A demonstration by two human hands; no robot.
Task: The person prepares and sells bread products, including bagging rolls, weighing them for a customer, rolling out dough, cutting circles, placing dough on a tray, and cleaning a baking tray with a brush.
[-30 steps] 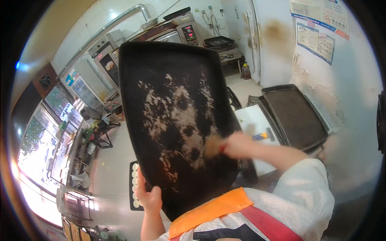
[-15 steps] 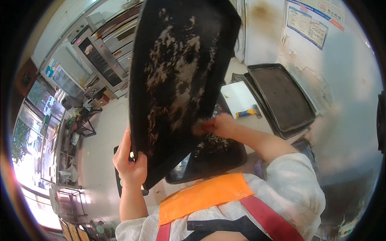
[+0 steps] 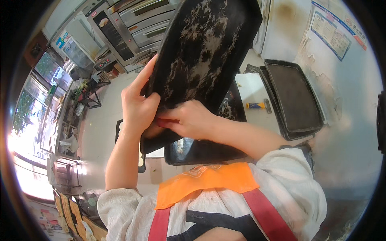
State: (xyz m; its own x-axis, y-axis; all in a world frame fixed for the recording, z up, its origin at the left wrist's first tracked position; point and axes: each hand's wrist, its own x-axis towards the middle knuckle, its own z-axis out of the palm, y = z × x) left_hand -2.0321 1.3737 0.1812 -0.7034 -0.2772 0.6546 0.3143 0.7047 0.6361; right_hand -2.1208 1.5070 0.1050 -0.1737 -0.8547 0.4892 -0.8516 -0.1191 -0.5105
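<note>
A large black baking tray (image 3: 207,44) is held up at a tilt, its surface streaked with pale, worn-looking patches. My left hand (image 3: 138,102) grips its left rim, thumb on the near face and fingers along the edge. Low on that face, my right hand (image 3: 189,118) is closed around a small red-handled brush (image 3: 163,122), whose brownish end is partly hidden and blurred. Beneath the raised tray lies another dark baking tray (image 3: 209,154), mostly covered from view. A scraper (image 3: 257,105) with a yellow and blue handle rests on the white tabletop (image 3: 250,90) to the right.
Stacked black trays (image 3: 295,96) stand at the right, beside a wall with peeling paint (image 3: 321,76). A deck oven (image 3: 146,24) is at the back. Shelving (image 3: 68,128) runs along the left by the bright windows, and a fan (image 3: 89,201) stands at lower left.
The raised tray has shifted right in view. My left hand now sits higher along its rim. My right hand has moved left with the brush, close to my left hand.
</note>
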